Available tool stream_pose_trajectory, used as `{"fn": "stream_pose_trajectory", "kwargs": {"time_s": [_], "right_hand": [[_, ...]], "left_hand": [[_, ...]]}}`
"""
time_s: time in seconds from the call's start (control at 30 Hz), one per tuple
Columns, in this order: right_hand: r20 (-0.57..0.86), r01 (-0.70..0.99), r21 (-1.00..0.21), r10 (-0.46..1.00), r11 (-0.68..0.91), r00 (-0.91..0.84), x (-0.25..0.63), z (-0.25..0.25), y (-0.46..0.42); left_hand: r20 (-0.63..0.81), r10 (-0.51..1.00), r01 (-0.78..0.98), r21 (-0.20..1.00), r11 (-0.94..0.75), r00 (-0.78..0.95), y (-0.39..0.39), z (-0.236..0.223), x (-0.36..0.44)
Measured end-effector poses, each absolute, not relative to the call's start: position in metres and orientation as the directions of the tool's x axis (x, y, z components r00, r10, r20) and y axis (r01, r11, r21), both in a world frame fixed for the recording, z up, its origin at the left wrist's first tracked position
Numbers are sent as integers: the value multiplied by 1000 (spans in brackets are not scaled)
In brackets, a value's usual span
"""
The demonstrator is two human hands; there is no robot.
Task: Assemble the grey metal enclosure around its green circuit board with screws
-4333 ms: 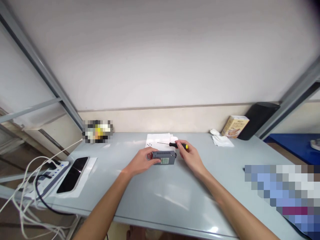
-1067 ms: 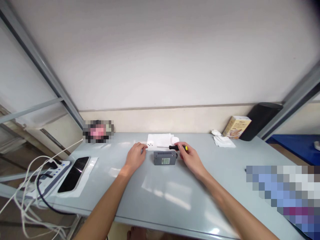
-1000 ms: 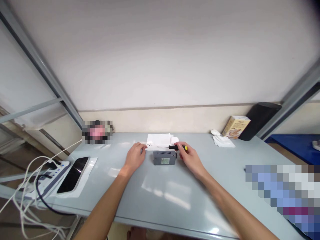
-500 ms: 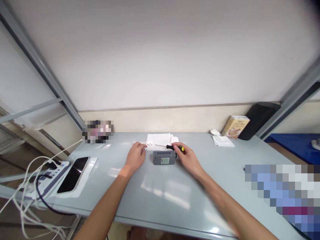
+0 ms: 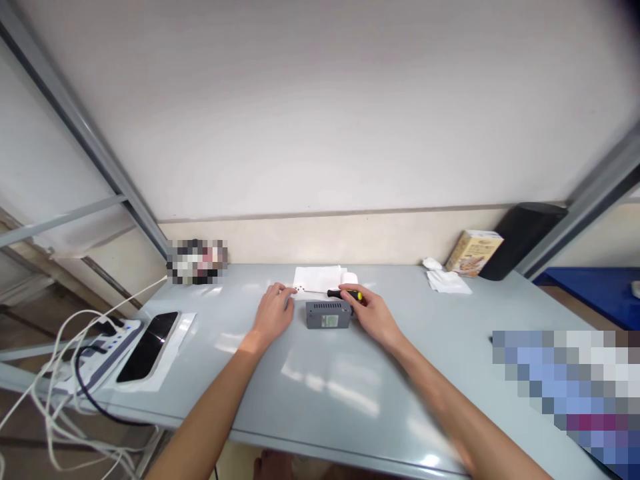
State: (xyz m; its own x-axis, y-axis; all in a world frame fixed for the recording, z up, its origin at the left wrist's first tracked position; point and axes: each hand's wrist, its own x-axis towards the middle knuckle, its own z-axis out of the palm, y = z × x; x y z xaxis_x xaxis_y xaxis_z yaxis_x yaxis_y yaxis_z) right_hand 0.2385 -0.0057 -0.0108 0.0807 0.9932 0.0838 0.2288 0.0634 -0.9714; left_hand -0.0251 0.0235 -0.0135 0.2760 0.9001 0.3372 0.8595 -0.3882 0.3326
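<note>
My right hand [image 5: 373,312] grips a screwdriver [image 5: 340,293] with a black and yellow handle. Its thin shaft points left, and the tip is close to small dark pieces [image 5: 301,289], probably screws, on a white paper sheet [image 5: 320,275]. At the sheet's left edge my left hand [image 5: 274,312] rests with its fingers apart, the index fingertip beside those pieces. A dark grey slotted box [image 5: 327,316] with a pale label stands between the hands, just in front of the paper. The right hand's lower fingers are by the box's right end; whether they touch it I cannot tell.
On the left, a phone [image 5: 149,347] lies near a power strip [image 5: 113,350] with tangled white cables [image 5: 47,400]. At the back right are crumpled tissues [image 5: 449,281], a yellow carton [image 5: 474,253] and a black cylinder [image 5: 523,240]. A white roll-like item [image 5: 349,277] sits on the paper.
The screwdriver has shifted slightly left, bringing its tip to the small dark pieces. My left index finger reaches a little further over the paper. The grey box stays put.
</note>
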Motion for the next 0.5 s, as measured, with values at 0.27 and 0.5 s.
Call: {"fn": "stream_pose_trajectory", "kwargs": {"time_s": [0.27,0.5], "right_hand": [[64,217,-975,995,46,74,237,-11,-6],[60,220,-975,996,43,69,238,-14,-6]], "left_hand": [[368,887,851,333,-406,279,24,-14,-25],[374,886,848,341,-405,273,23,-14,-25]]}}
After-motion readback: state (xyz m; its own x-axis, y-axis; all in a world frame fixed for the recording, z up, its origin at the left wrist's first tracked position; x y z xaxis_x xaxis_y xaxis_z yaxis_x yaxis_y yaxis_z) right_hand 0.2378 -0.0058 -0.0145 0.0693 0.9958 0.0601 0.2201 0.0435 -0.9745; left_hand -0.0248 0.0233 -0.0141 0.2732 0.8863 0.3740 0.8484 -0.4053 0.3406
